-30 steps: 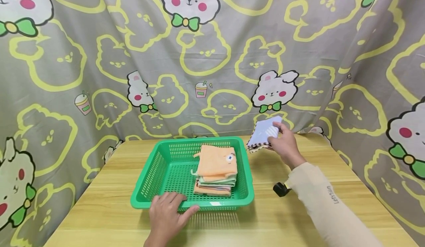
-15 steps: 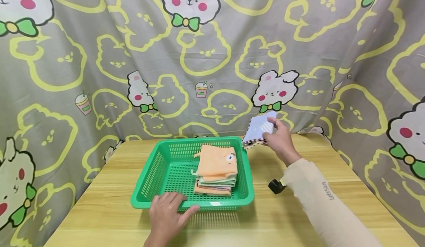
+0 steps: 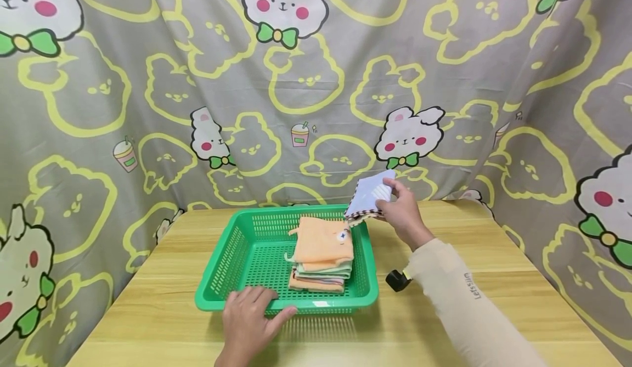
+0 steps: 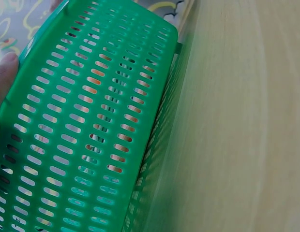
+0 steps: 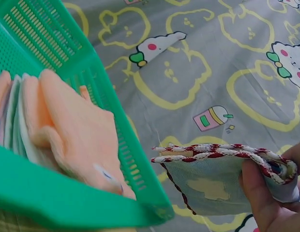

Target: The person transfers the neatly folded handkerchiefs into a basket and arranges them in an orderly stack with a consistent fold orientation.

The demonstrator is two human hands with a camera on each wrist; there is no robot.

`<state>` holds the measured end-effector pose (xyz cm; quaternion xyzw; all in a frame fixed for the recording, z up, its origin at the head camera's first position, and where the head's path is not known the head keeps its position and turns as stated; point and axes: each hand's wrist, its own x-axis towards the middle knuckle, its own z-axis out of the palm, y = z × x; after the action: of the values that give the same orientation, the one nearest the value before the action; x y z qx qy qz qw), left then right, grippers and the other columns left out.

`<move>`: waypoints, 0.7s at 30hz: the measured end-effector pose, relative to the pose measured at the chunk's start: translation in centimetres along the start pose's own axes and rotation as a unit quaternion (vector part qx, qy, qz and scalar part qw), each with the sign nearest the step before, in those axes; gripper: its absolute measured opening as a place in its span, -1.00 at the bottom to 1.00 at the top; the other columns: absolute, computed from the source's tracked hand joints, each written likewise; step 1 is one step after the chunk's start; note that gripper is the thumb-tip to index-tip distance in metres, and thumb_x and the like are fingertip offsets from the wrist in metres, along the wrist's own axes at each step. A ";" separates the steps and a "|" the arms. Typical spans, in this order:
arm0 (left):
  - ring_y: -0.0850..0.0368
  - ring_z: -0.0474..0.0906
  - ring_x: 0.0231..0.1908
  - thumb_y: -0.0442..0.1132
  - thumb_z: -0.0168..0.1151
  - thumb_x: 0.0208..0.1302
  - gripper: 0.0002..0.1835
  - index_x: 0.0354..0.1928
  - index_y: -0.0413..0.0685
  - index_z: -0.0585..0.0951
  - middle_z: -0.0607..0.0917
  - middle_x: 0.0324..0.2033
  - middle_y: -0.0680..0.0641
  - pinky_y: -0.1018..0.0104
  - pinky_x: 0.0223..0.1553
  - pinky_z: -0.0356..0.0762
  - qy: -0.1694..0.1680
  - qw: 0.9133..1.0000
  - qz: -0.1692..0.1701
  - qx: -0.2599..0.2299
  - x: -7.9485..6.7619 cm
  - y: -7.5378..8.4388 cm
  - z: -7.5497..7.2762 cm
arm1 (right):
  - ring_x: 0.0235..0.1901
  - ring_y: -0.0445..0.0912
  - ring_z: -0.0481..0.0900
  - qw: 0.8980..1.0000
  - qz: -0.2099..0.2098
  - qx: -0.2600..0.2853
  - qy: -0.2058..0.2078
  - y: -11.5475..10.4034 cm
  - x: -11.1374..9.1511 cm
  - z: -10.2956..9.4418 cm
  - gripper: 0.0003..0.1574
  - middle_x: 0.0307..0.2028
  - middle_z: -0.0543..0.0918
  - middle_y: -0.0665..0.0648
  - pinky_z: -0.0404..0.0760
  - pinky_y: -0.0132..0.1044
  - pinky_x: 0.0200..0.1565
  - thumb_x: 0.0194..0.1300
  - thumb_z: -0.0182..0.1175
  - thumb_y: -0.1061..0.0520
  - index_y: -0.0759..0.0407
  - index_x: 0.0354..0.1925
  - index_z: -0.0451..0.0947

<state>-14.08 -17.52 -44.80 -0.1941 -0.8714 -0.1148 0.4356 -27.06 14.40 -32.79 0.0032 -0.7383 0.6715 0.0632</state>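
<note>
My right hand [image 3: 406, 213] pinches a folded pale blue small towel [image 3: 369, 196] with a dark-and-white twisted trim, thumb on top and fingers beneath. The towel hangs in the air over the back right corner of a green plastic basket [image 3: 207, 287]. In the right wrist view, the folded layers of the towel [image 5: 213, 181] show at its edge. My left hand [image 3: 249, 320] grips the basket's front rim, fingers over it and thumb outside. Inside the basket, on its right side, lies a stack of folded small towels [image 3: 323, 241], a peach one uppermost and green and orange ones below.
The basket stands on a wooden table [image 3: 474, 301]. A patterned curtain [image 3: 326, 103] hangs behind and at both sides. A small black object [image 3: 397, 280] is attached beneath the right sleeve's cuff. The basket's left part shows its bare slotted floor [image 3: 266, 265].
My right hand has carried the pale blue towel leftward, from beside the basket to above its back right corner. My left hand and the stack have stayed in place.
</note>
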 end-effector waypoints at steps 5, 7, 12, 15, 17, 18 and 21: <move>0.12 0.60 -0.47 0.52 -0.09 0.20 -0.32 -0.54 0.11 0.63 0.68 -0.53 0.12 0.25 -0.47 0.25 0.007 1.000 0.004 0.001 0.0 0.0 0.0 | -0.03 0.11 0.47 1.000 0.002 0.017 -0.011 0.5 0.0 1.1 -0.21 0.38 0.16 0.32 0.63 -0.29 -0.21 0.30 0.03 0.43 0.18 0.45 0.12; 0.13 0.60 -0.47 0.52 -0.09 0.20 -0.32 -0.53 0.11 0.64 0.68 -0.53 0.12 0.26 -0.47 0.25 0.009 1.000 0.007 0.001 0.0 0.0 0.1 | -0.02 0.08 0.46 1.000 0.000 0.020 -0.009 0.7 0.1 1.5 -0.22 0.37 0.18 0.31 0.63 -0.31 -0.23 0.29 0.05 0.42 0.19 0.43 0.14; 0.12 0.60 -0.47 0.52 -0.10 0.20 -0.32 -0.54 0.10 0.64 0.68 -0.53 0.12 0.26 -0.48 0.25 0.013 1.000 0.008 -0.002 0.1 0.1 0.1 | -0.11 0.02 0.48 0.999 0.002 0.050 -0.011 1.0 0.1 2.4 -0.27 0.32 0.23 0.31 0.63 -0.31 -0.25 0.30 0.05 0.41 0.22 0.41 0.18; 0.12 0.60 -0.48 0.52 -0.10 0.20 -0.32 -0.54 0.11 0.63 0.68 -0.53 0.11 0.26 -0.49 0.25 0.015 1.000 0.008 -0.002 0.1 0.1 0.0 | -0.17 0.01 0.49 0.998 0.007 0.064 -0.016 1.2 0.1 3.1 -0.30 0.29 0.27 0.31 0.64 -0.28 -0.25 0.32 0.04 0.39 0.22 0.40 0.19; 0.13 0.60 -0.48 0.52 -0.09 0.20 -0.32 -0.55 0.11 0.63 0.68 -0.53 0.12 0.26 -0.49 0.25 0.015 1.000 0.008 -0.001 0.0 0.1 0.0 | -0.18 0.00 0.48 0.998 0.010 0.067 -0.016 1.4 0.0 3.5 -0.33 0.27 0.30 0.29 0.64 -0.28 -0.27 0.34 0.04 0.38 0.20 0.38 0.22; 0.13 0.60 -0.48 0.52 -0.09 0.20 -0.32 -0.54 0.11 0.63 0.68 -0.53 0.12 0.26 -0.48 0.25 0.014 1.000 0.008 -0.001 0.0 0.0 0.0 | -0.18 0.00 0.48 0.998 0.009 0.067 -0.016 1.5 0.0 3.8 -0.34 0.25 0.32 0.29 0.63 -0.28 -0.28 0.34 0.04 0.38 0.21 0.38 0.23; 0.13 0.60 -0.48 0.52 -0.08 0.19 -0.33 -0.54 0.12 0.63 0.68 -0.53 0.12 0.26 -0.48 0.24 0.011 1.000 0.007 0.000 0.0 0.0 0.0 | -0.18 -0.01 0.49 0.997 0.012 0.074 -0.018 1.9 -0.1 4.5 -0.38 0.21 0.37 0.28 0.62 -0.29 -0.31 0.36 0.03 0.36 0.20 0.36 0.26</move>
<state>-14.06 -17.50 -44.85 -0.1990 -0.8654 -0.1133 0.4457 -27.53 10.08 -35.06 0.0111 -0.6879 0.7245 0.0419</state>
